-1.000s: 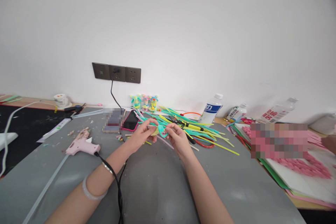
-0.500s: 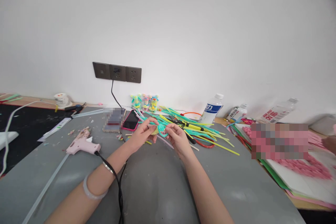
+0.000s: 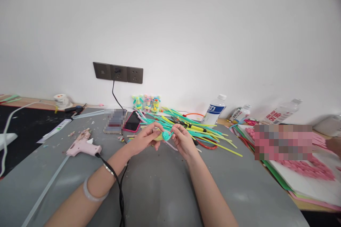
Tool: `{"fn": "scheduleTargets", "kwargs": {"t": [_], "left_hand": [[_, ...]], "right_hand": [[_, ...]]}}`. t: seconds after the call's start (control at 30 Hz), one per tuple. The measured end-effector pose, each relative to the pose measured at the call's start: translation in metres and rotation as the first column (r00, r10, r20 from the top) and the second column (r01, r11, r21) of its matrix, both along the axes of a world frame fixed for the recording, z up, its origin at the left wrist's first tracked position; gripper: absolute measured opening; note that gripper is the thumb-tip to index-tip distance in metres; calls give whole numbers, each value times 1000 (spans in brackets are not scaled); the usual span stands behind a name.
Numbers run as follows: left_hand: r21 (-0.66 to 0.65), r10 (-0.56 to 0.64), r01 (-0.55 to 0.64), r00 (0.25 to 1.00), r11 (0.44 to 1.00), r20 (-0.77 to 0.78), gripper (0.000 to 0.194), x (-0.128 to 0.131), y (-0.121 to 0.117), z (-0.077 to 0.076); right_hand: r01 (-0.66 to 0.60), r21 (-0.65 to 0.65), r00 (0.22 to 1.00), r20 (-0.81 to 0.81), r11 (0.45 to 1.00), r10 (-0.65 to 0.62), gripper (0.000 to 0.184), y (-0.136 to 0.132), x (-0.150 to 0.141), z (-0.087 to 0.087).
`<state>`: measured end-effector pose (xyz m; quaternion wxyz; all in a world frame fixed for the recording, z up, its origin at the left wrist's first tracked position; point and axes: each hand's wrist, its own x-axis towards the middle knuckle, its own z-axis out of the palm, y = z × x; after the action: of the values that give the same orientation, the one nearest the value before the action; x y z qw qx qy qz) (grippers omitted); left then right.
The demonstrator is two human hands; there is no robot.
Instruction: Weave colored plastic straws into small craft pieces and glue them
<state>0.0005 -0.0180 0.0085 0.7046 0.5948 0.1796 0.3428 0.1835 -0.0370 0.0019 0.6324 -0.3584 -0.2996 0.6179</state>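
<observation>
Between my two hands is a teal pipe cleaner (image 3: 167,135) wound into a flat spiral, with a yellow piece (image 3: 159,137) beside it on the left. My left hand (image 3: 147,136) is closed, thumb and fingers pinching the yellow piece and the spiral's left side. My right hand (image 3: 183,141) pinches the loose teal end at the coil's right. Just behind the hands lies a heap of teal, yellow and lilac pipe cleaners (image 3: 218,136). Pliers with yellow handles (image 3: 195,127) rest on that heap.
A pink glue gun (image 3: 84,147) lies at left, its black cord running under my left forearm. A phone (image 3: 133,121), several small pipe-cleaner figures (image 3: 147,103) and a white bottle (image 3: 215,110) stand or lie toward the wall. Pink braided work (image 3: 309,168) is at right, near another person's hand.
The spiral has lowered slightly and turned, and looks wound tighter, with a shorter loose end reaching up to my right fingers. Both hands keep their pinch.
</observation>
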Motion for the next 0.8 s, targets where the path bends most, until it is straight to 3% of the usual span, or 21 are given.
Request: {"fn": "scheduleTargets", "kwargs": {"t": [0.27,0.4,0.63,0.8], "left_hand": [[-9,-71,70,993,997,-91,27,-1,-4,6],[50,-65,75,983,996,-174,30,0,-4,7],[217,88,-22,950,976,-298,30,2,5,-8],[188,193,-140,932,972,-305,33,3,9,-13]], "right_hand": [[30,48,994,105,998,-35,38,0,0,1],[28,75,992,118,997,-37,38,-1,-3,1],[67,160,967,232,985,-103,33,1,-6,-3],[40,256,935,331,966,-127,28,-2,-13,-8]]}}
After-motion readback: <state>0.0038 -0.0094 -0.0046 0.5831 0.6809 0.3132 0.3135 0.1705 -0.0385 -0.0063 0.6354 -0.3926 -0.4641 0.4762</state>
